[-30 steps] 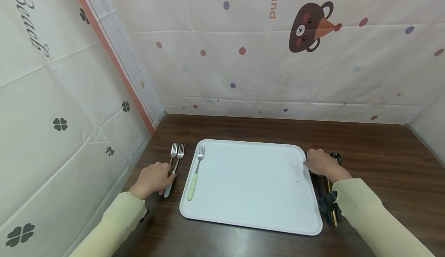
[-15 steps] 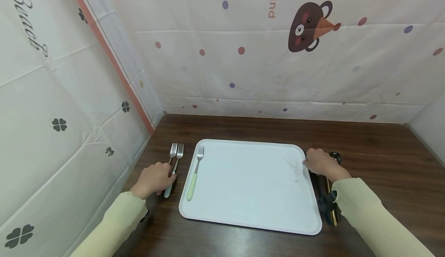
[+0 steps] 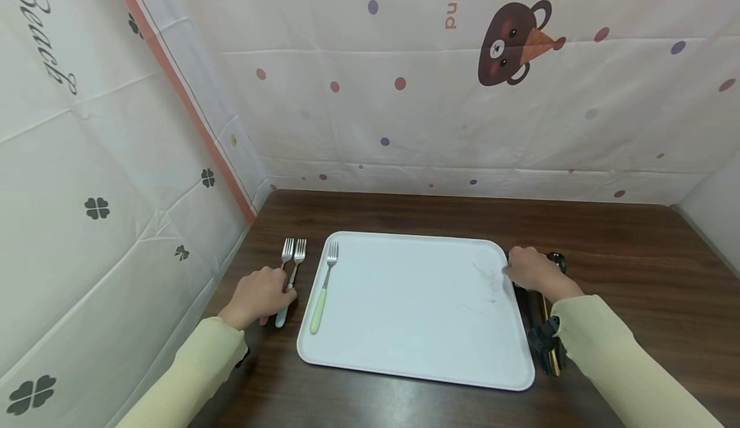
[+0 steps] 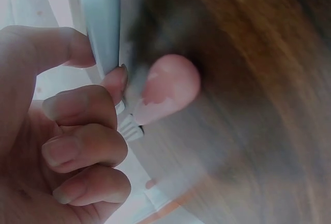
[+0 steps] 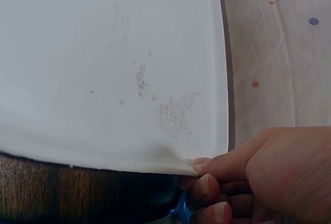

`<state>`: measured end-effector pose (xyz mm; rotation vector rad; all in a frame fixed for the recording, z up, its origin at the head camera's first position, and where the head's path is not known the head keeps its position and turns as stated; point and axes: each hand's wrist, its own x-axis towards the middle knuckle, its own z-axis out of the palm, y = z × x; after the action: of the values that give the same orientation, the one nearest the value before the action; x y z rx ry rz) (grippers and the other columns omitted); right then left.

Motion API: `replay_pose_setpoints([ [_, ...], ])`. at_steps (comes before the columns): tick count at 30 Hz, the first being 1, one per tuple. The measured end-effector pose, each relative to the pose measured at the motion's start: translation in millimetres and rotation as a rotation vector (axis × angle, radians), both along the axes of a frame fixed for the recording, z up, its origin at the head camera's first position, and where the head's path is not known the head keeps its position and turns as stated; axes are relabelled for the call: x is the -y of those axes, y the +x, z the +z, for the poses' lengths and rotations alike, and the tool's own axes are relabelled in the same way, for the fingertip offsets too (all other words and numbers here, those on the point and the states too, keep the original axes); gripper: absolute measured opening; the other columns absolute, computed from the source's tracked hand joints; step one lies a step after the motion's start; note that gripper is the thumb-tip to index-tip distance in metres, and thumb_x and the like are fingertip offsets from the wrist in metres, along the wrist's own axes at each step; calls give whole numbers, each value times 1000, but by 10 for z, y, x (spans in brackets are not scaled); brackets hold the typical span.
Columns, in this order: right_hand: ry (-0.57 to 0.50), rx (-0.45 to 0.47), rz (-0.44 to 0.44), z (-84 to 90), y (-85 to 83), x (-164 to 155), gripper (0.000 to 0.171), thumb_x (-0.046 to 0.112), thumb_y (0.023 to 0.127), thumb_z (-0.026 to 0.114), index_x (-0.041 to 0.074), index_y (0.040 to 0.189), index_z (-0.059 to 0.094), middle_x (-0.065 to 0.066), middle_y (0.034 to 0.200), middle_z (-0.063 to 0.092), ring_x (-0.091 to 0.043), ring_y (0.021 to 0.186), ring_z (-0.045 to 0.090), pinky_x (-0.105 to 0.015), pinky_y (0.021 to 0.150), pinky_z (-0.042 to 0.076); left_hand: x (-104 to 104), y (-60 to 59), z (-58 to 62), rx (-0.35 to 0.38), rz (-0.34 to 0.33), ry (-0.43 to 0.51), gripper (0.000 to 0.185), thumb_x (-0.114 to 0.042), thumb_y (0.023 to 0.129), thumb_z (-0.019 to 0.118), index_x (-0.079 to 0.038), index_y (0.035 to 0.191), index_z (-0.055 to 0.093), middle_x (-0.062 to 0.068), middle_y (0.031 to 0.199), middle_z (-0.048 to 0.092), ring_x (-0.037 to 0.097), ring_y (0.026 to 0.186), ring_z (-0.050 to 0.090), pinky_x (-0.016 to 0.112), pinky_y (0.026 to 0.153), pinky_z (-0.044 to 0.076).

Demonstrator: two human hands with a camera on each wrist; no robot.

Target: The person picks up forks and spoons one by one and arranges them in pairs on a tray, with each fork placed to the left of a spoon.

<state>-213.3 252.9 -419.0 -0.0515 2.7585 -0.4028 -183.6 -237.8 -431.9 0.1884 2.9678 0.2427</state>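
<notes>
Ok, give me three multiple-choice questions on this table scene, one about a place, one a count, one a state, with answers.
1. Where does the green-handled fork lie?
A. on the tray
B. on the table right of the tray
C. in the right hand

2. How many forks show in the head view?
A. one
B. three
C. five

3. What is the left hand doing?
A. lying flat on the tray
B. pinching the blue-handled fork
C. hanging in the air

Answers: 1 A, it rests along the tray's left edge. 2 B, two beside the tray, one on it. 3 B, thumb and fingers close on its handle.
</notes>
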Motion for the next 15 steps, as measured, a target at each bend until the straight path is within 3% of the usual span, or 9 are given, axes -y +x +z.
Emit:
replay_pose_setpoints([
  [7, -1, 0, -4, -3, 1, 4, 27, 14, 95, 52, -10, 105, 60, -9, 71, 52, -20, 63, 50, -30, 55, 38, -85, -7, 54, -21, -4, 7, 36, -26, 84, 58, -16, 50, 48, -2, 38, 47, 10, 25, 44, 32, 39, 37],
  [15, -3, 13, -10, -4, 0, 8, 31, 14, 96, 52, -12, 111, 59, -10, 75, 55, -21, 65, 52, -31, 56, 39, -202, -17, 127, -59, -38, -13, 34, -29, 85, 60, -16, 55, 52, -1, 48, 50, 14, 40, 49, 33, 44, 37],
])
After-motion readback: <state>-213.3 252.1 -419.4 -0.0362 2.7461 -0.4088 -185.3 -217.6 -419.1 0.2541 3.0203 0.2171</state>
